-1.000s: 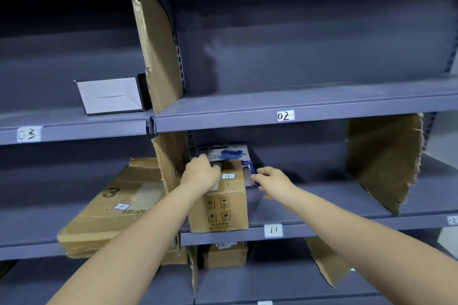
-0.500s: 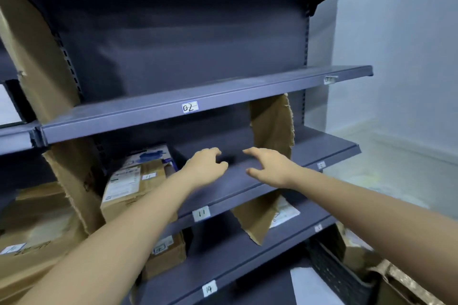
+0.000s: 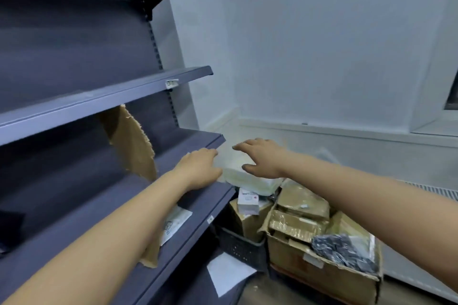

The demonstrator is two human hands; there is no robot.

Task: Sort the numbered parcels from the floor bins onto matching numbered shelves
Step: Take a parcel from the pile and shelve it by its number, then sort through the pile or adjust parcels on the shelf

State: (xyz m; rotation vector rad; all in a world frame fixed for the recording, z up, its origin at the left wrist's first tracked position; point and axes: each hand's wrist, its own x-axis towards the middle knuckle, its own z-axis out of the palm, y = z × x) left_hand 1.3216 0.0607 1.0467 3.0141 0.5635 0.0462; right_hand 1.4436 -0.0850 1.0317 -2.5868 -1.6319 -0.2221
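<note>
Both hands are shown empty and extended toward the floor bins, a reach judged to be for the next parcel. The left hand (image 3: 198, 168) is held with fingers relaxed and loosely spread, in front of the edge of the grey shelf (image 3: 193, 148), gripping nothing. The right hand (image 3: 262, 158), at 3 o'clock from the left and just beside it, is held palm down with fingers straight and spread, nothing pinched.

The parcels lie at 5 o'clock from the hands. A pale bagged parcel (image 3: 247, 178) tops the pile directly beneath the right hand; contact cannot be told. Below it, a small white box (image 3: 247, 202) rests on a brown carton (image 3: 245, 223) standing in the black crate (image 3: 243, 247). At 3 o'clock from the crate, taped brown parcels (image 3: 300, 215) and a dark bubble-wrapped parcel (image 3: 344, 252) fill the open cardboard bin (image 3: 322, 280).

A torn cardboard divider (image 3: 131, 141) stands upright on the shelf, presumably to separate numbered sections. A shelf label (image 3: 171, 83) is seen at 12 o'clock; its number is illegible.
</note>
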